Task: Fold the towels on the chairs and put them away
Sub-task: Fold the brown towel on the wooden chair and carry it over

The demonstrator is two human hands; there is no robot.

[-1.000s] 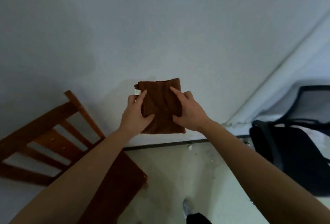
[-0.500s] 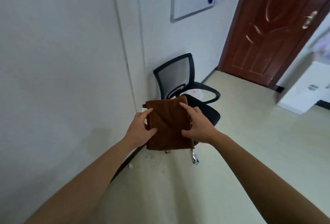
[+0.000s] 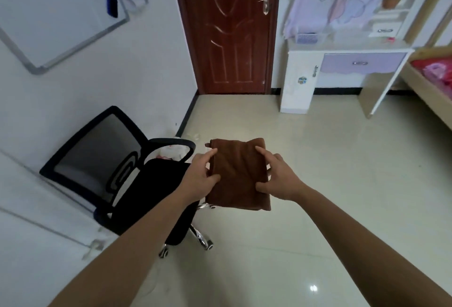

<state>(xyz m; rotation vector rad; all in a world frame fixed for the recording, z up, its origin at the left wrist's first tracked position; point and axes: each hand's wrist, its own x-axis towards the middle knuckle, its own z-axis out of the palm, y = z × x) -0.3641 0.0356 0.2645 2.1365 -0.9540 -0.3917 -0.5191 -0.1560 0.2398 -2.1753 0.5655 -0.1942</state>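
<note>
Black office chair (image 3: 102, 160) lower left of frame. Folded brown towel (image 3: 238, 174) mid-air at frame centre, over the floor. Left hand (image 3: 199, 177) and right hand (image 3: 278, 177) each grip a side edge. Fold looks done; put-away step in hand, next move needs a storage spot

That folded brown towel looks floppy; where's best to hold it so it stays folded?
Grip the brown towel by its two long side edges, left hand and right hand coming from opposite sides, as now. It is a flat, limp rectangle, so pinching both edges likely keeps the layers together.
</note>
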